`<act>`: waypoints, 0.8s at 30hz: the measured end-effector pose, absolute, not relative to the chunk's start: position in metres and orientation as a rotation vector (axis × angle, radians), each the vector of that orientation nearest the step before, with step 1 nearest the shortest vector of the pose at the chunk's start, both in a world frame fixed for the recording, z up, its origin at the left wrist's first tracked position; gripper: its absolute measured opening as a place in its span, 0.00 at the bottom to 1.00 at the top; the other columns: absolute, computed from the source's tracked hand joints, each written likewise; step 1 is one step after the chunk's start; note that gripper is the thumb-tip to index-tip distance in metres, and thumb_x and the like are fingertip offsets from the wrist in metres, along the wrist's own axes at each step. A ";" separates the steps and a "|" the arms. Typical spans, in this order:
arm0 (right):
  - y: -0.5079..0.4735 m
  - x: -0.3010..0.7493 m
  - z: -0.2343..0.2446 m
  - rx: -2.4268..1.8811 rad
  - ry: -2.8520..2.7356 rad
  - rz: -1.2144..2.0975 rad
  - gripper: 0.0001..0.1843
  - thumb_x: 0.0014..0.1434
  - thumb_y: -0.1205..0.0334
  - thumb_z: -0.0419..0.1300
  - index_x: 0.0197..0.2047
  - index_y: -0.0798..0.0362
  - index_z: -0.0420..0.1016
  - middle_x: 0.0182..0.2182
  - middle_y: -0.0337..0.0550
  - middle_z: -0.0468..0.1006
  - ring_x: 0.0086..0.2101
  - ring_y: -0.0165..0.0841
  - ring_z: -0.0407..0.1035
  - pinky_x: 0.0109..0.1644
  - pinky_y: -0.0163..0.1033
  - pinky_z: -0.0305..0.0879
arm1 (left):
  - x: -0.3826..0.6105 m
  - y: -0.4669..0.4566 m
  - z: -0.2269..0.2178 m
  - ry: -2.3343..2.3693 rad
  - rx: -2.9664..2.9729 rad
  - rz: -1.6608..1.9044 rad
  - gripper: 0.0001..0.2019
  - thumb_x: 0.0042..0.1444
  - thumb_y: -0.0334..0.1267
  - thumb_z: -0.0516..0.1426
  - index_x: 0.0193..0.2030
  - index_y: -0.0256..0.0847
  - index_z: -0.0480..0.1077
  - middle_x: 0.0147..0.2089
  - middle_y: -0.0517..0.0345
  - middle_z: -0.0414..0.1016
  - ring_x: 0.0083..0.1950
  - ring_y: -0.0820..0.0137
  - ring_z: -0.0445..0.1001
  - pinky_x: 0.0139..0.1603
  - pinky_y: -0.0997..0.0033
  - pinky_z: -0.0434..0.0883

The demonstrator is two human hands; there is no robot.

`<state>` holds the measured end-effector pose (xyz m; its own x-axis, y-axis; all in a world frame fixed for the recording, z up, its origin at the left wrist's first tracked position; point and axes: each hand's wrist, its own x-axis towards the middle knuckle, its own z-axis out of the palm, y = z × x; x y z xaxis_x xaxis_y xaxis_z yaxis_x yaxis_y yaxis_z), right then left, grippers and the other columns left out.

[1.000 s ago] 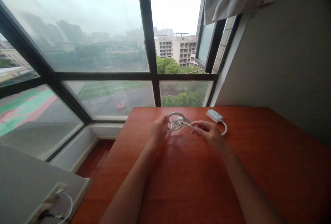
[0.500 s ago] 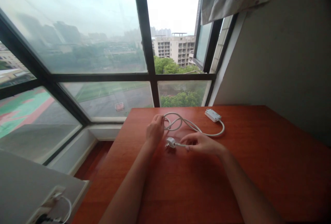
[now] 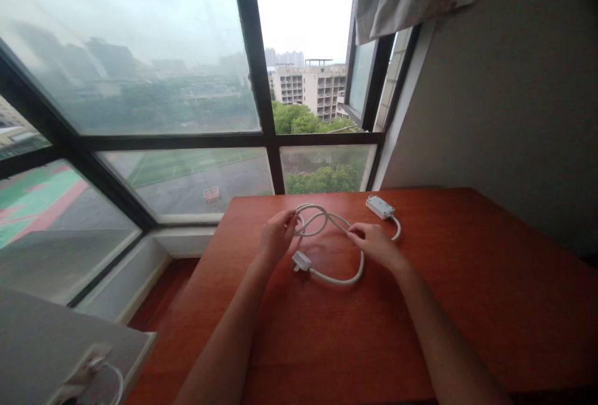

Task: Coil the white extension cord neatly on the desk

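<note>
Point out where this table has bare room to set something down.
Bare wood runs right of the socket block to the wall, and along the near edge of the table. Crowded: the far middle, where the left hand and right hand meet the cable and plug.

Plug [image 3: 301, 261] drawn out of the coil [image 3: 314, 218] and released onto the table [image 3: 467, 305].
One second ago you held the plug inside the coil. Your right hand [image 3: 375, 245] then pulled it toward you, has let go, and has moved back up the white cable [image 3: 343, 280], which now curves from the plug round to that hand.
</note>
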<state>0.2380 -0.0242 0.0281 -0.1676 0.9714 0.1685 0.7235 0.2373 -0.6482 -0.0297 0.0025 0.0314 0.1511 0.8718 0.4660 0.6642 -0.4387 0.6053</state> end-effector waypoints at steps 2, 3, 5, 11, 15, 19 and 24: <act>-0.019 0.254 0.024 -1.828 -1.885 0.428 0.19 0.59 0.50 0.56 0.25 0.54 0.76 0.23 0.47 0.78 0.24 0.35 0.70 0.30 0.37 0.61 | -0.031 0.005 0.029 1.432 2.147 1.198 0.11 0.63 0.40 0.51 0.44 0.42 0.73 0.39 0.54 0.79 0.36 0.69 0.76 0.37 0.73 0.71; -0.018 0.260 0.021 -1.934 -1.881 0.439 0.23 0.59 0.46 0.56 0.22 0.54 0.74 0.20 0.48 0.76 0.21 0.34 0.69 0.27 0.37 0.59 | -0.032 0.007 0.028 1.408 2.139 1.209 0.11 0.62 0.41 0.52 0.44 0.42 0.73 0.39 0.53 0.79 0.36 0.69 0.76 0.36 0.73 0.72; -0.019 0.268 0.017 -2.043 -1.939 0.597 0.29 0.59 0.41 0.54 0.16 0.53 0.71 0.15 0.48 0.73 0.18 0.33 0.66 0.24 0.37 0.57 | -0.034 0.008 0.027 1.357 2.133 1.208 0.11 0.62 0.41 0.52 0.44 0.41 0.73 0.39 0.53 0.79 0.35 0.70 0.77 0.36 0.73 0.73; -0.026 0.248 0.015 -2.007 -2.125 0.532 0.10 0.47 0.55 0.66 0.24 0.52 0.75 0.28 0.51 0.80 0.30 0.41 0.74 0.27 0.36 0.55 | -0.033 0.008 0.025 1.251 2.152 1.152 0.11 0.61 0.41 0.54 0.44 0.40 0.74 0.41 0.52 0.77 0.35 0.70 0.76 0.35 0.73 0.73; -0.021 0.238 0.016 -2.005 -1.992 0.499 0.04 0.49 0.63 0.60 0.26 0.54 0.71 0.28 0.52 0.79 0.31 0.39 0.74 0.29 0.35 0.57 | -0.031 0.006 0.029 1.228 2.228 1.112 0.11 0.61 0.42 0.54 0.44 0.41 0.74 0.41 0.52 0.75 0.34 0.72 0.74 0.33 0.76 0.71; -0.011 0.248 0.016 -1.794 -1.563 0.714 0.07 0.55 0.61 0.55 0.36 0.54 0.69 0.26 0.45 0.77 0.27 0.34 0.71 0.28 0.34 0.61 | -0.031 0.005 0.032 1.290 2.249 1.127 0.11 0.62 0.41 0.52 0.43 0.41 0.73 0.39 0.53 0.74 0.34 0.72 0.73 0.34 0.76 0.70; -0.016 0.263 0.034 -1.225 -1.128 1.096 0.25 0.50 0.58 0.59 0.52 0.52 0.64 0.40 0.48 0.78 0.32 0.35 0.74 0.29 0.36 0.68 | -0.032 0.006 0.029 1.322 2.117 1.123 0.11 0.62 0.41 0.51 0.42 0.40 0.71 0.34 0.55 0.75 0.30 0.73 0.72 0.31 0.76 0.68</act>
